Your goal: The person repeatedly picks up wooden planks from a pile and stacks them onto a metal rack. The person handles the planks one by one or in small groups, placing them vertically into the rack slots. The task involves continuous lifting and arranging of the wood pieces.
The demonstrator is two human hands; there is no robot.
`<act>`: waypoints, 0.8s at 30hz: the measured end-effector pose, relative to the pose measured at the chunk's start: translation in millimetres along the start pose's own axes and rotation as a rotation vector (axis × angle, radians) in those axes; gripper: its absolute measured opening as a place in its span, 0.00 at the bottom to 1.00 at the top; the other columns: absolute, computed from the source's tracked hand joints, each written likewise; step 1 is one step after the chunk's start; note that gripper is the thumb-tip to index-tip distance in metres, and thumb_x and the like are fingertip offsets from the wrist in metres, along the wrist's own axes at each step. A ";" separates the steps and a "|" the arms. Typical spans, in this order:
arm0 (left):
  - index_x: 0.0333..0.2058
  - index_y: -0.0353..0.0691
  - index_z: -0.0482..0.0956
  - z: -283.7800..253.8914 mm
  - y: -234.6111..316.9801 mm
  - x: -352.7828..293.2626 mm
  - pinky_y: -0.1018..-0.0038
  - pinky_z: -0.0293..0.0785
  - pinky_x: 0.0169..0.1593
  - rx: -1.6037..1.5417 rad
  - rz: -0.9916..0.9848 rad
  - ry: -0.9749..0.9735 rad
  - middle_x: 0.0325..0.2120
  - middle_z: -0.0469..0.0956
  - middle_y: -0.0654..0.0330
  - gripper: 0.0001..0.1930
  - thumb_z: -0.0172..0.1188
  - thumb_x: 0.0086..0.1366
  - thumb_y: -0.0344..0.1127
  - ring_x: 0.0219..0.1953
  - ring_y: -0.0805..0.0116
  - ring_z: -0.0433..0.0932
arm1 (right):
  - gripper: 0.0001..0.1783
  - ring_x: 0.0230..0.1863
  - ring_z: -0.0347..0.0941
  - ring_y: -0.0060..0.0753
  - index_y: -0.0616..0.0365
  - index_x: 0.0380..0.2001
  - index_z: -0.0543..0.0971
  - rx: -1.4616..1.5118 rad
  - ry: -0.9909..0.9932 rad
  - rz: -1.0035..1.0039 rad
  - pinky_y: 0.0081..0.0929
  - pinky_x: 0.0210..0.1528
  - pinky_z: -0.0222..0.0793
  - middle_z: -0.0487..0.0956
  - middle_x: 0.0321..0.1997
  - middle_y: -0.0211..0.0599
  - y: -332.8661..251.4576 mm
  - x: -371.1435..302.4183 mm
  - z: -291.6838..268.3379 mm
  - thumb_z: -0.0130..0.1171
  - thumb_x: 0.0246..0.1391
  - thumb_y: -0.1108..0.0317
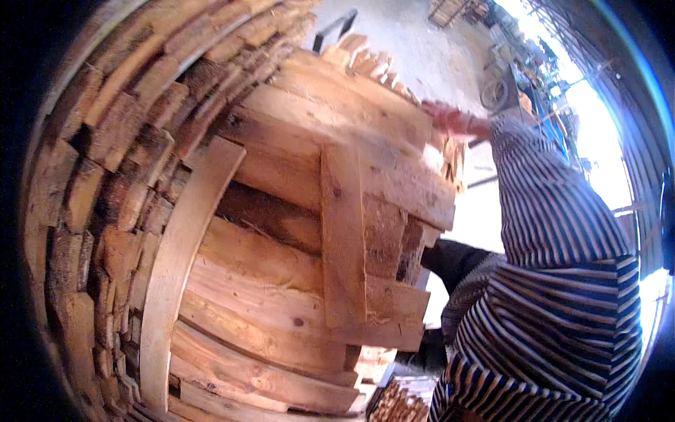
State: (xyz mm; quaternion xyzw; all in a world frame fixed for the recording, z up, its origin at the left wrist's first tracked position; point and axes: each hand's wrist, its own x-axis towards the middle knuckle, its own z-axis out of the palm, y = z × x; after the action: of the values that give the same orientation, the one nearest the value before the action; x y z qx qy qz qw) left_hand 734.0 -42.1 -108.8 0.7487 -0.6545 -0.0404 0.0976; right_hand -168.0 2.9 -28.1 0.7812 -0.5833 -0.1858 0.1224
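Observation:
At the upper right my right hand (455, 119), blurred, reaches out from a black-and-white striped sleeve (545, 190). It is at the right end of a wide, pale wooden board (351, 91) that lies on top of the stack. Its fingers are too smeared to show whether they grip that end. Below, several rough boards (260, 302) lie side by side, and a shorter board (343, 239) crosses over them. My left hand does not show.
A tall wall of stacked board ends (105, 204) rises at the left, with a long narrow slat (186, 267) beside it. Split wood pieces (365, 60) stick out behind the boards. Concrete floor (415, 35), a wheel (494, 93) and clutter lie beyond.

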 end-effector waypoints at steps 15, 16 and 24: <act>0.68 0.39 0.70 -19.5 31.0 8.1 0.53 0.66 0.69 0.025 0.137 0.007 0.69 0.67 0.46 0.38 0.51 0.74 0.64 0.69 0.49 0.67 | 0.41 0.77 0.62 0.40 0.48 0.75 0.65 1.137 -0.165 0.590 0.38 0.77 0.59 0.70 0.75 0.44 -57.5 91.3 -49.9 0.40 0.71 0.32; 0.68 0.38 0.70 -20.6 35.1 8.7 0.52 0.66 0.69 0.023 0.148 0.007 0.70 0.67 0.46 0.38 0.51 0.75 0.64 0.70 0.49 0.67 | 0.43 0.77 0.62 0.40 0.49 0.75 0.65 1.173 -0.141 0.548 0.38 0.77 0.58 0.70 0.75 0.44 -62.2 91.5 -51.3 0.40 0.71 0.31; 0.68 0.37 0.70 -30.0 65.8 15.1 0.51 0.64 0.71 0.005 0.212 0.058 0.70 0.66 0.45 0.37 0.50 0.75 0.64 0.71 0.47 0.66 | 0.50 0.73 0.68 0.47 0.52 0.68 0.75 1.111 -0.167 0.680 0.41 0.74 0.61 0.76 0.70 0.47 -71.3 75.5 -79.6 0.38 0.65 0.21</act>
State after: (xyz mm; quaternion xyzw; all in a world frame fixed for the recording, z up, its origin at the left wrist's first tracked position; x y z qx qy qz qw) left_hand 677.8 -62.3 -65.4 0.6765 -0.7268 -0.0066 0.1183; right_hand -52.8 -50.7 3.3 0.4832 -0.8144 0.1320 -0.2931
